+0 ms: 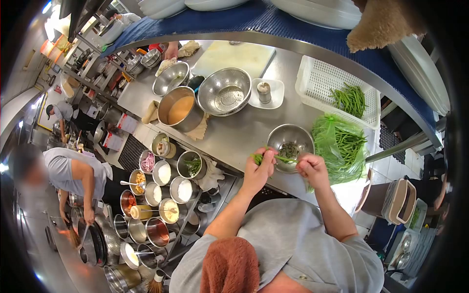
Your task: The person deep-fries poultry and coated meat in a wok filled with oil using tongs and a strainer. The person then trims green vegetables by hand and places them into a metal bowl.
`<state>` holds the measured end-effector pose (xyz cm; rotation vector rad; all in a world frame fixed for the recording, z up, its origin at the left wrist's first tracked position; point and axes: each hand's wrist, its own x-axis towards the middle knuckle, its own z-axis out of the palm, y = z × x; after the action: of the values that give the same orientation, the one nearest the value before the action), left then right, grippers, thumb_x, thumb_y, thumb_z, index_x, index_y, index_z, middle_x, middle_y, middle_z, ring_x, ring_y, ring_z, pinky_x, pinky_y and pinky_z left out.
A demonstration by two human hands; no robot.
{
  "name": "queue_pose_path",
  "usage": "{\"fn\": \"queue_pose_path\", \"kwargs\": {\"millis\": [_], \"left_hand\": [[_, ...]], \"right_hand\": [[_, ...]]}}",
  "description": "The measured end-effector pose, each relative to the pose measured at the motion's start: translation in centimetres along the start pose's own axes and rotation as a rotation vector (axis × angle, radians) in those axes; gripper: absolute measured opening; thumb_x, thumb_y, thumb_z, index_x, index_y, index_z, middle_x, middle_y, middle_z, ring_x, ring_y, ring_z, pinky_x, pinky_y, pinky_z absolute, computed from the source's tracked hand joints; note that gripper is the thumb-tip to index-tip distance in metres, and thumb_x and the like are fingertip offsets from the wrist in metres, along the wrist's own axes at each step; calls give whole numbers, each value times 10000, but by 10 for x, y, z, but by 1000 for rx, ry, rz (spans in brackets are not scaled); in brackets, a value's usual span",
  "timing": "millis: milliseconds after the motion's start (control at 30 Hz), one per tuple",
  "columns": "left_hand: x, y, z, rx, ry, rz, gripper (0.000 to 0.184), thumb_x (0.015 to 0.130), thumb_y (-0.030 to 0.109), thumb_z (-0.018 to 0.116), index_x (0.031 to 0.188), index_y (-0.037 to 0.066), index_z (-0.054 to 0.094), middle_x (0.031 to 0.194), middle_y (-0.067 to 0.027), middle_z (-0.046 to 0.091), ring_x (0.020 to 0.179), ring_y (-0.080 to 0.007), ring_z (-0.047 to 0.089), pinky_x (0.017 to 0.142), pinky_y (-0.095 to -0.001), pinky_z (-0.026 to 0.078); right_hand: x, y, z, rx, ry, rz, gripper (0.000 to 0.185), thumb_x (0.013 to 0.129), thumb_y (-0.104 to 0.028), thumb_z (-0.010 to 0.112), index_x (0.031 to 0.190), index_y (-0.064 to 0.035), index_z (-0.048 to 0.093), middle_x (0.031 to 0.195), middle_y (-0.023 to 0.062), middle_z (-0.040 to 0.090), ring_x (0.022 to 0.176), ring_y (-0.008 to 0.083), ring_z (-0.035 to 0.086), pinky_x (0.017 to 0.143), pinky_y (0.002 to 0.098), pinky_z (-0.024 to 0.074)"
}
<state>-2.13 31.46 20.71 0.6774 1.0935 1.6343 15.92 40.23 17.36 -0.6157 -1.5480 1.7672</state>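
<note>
My left hand (260, 170) is closed around a few green beans (257, 158). One green bean (286, 159) sticks out from it toward my right hand (313, 169), whose thumb and fingers are pinched at the bean's tip. Both hands are above the near rim of a small steel bowl (312, 144), which has bits of bean trimmings (289, 146) at its bottom. Right of the bowl, a green plastic bag (326, 128) lies open with many green beans (348, 146) in it. Behind the bag, a white perforated basket (315, 80) holds a loose pile of green beans (351, 100).
A pot of brown liquid (178, 111), a large steel bowl (223, 90) and a white dish with a shaker (264, 92) stand on the steel counter. Containers of ingredients (162, 172) are at lower left. A shelf edge (210, 35) crosses overhead. A co-worker (80, 171) stands at left.
</note>
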Motion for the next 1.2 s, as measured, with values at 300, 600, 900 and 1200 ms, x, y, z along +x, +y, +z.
{"fn": "queue_pose_path", "kwargs": {"millis": [300, 600, 900, 1200], "left_hand": [[3, -4, -9, 868, -96, 359, 163, 875, 134, 644, 923, -22, 634, 737, -89, 623, 604, -188, 573, 558, -315, 453], [-1, -10, -9, 1234, -360, 326, 143, 772, 46, 662, 911, 16, 660, 870, -142, 647, 810, -320, 622, 711, -364, 495], [-8, -5, 3, 997, -125, 262, 144, 900, 129, 605, 830, 4, 616, 737, -61, 618, 672, -154, 589, 605, -296, 455], [-6, -2, -11, 383, -13, -55, 233, 990, 219, 493, 927, 9, 571, 664, -1, 538, 534, -35, 410, 481, -195, 320]], "right_hand": [[29, -21, -1, -671, 107, -169, 177, 786, -43, 693, 948, -11, 632, 780, 110, 603, 688, 234, 597, 593, 325, 466], [8, -21, 8, -1008, -235, -301, 141, 778, -69, 670, 869, 24, 614, 807, 128, 606, 717, 340, 593, 626, 428, 480], [28, -13, -8, 176, 311, 46, 176, 935, -160, 564, 825, -31, 611, 635, 14, 514, 519, 105, 466, 459, 244, 340], [32, -30, -100, -968, 550, -195, 211, 795, -88, 649, 994, -19, 669, 957, 165, 643, 841, 355, 620, 778, 401, 501]]}}
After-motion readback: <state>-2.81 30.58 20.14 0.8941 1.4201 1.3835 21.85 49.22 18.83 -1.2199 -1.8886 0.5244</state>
